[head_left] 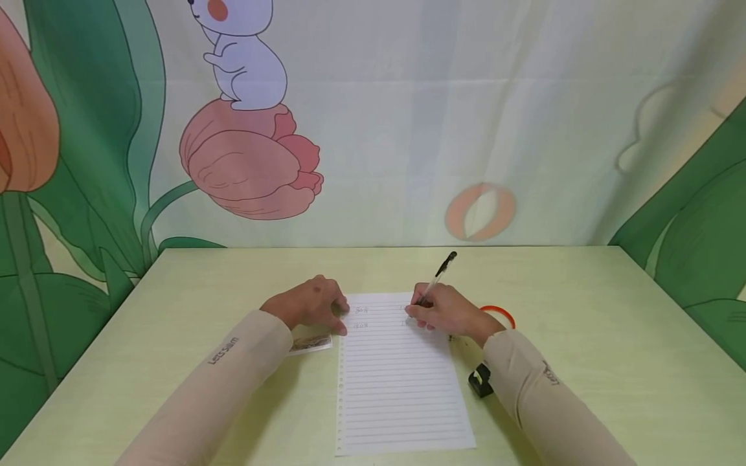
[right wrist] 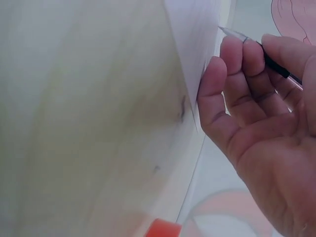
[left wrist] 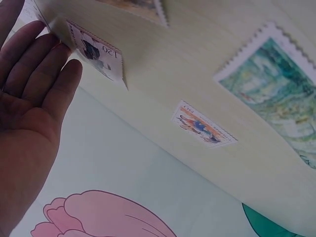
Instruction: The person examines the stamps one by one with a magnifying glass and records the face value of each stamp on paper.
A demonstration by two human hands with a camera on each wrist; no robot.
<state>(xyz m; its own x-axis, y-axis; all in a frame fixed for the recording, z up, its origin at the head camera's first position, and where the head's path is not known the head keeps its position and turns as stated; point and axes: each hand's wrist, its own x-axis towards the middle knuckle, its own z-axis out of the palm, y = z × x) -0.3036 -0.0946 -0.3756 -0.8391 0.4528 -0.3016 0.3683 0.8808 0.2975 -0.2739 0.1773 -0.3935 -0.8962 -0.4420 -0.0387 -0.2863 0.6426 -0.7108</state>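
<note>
My right hand (head_left: 445, 310) pinches a pen (head_left: 440, 275) with a clear barrel and black cap end, its tip down at the upper right of a lined sheet of paper (head_left: 402, 388). In the right wrist view the pen's pointed tip (right wrist: 229, 32) shows beyond the fingertips. Short handwritten marks run along the top lines of the sheet. At the upper left edge of the paper rests my left hand (head_left: 311, 304), its fingers loosely bent and holding nothing. A postage stamp (head_left: 311, 343) lies partly under that wrist.
In the left wrist view lie several stamps: a green one (left wrist: 276, 84), a small orange and blue one (left wrist: 202, 126) and one marked 120 (left wrist: 98, 54). Near my right forearm are a red ring-shaped thing (head_left: 500, 314) and a small black object (head_left: 480, 382). A printed curtain (head_left: 379, 129) hangs behind the table.
</note>
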